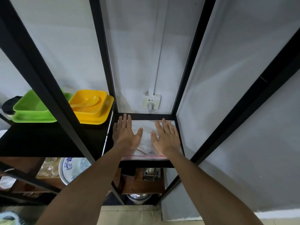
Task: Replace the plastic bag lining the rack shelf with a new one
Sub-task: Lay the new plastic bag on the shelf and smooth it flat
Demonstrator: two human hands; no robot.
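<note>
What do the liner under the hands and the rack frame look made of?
Liner: thin clear plastic film, glossy and wrinkled, with a red strip at its front edge. Frame: probably metal with matte black paint, judging by its slim square bars.

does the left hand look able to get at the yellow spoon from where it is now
Probably not directly: the left hand lies flat on the plastic bag, and a black rack post stands between it and the yellow spoon.
</note>
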